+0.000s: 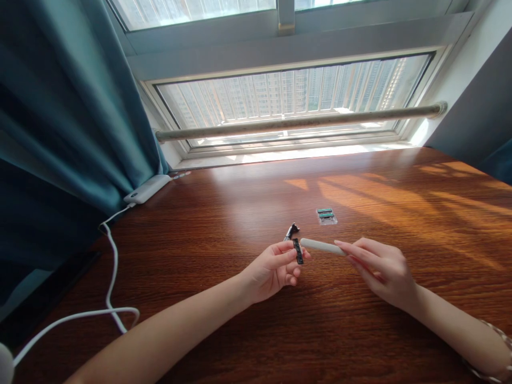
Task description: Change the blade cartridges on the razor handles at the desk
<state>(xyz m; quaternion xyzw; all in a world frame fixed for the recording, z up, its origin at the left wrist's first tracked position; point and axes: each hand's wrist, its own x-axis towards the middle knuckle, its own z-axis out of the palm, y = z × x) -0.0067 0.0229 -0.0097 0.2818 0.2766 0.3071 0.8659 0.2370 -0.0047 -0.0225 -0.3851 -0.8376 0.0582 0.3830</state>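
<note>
Pinched between the thumb and fingers of my left hand (276, 266) is a small black razor cartridge (298, 252), held on edge. My right hand (380, 266) grips a slim white stick (322, 246) by its right end. The stick's left end is close beside the cartridge; I cannot tell if they touch. Just behind my left fingers lies a razor handle (293, 230) with a black head mount and a silvery neck, partly hidden by the hand. Farther back on the table is a clear plastic tray (328, 220) holding green-and-black razor cartridges.
A brown wooden table (224, 213) spreads under the hands, with sunlight patches at right. At its left edge sit a white power strip (148, 189) and a white cable (113, 266) beside a blue curtain (100, 96). A window with a horizontal rail (296, 124) stands behind.
</note>
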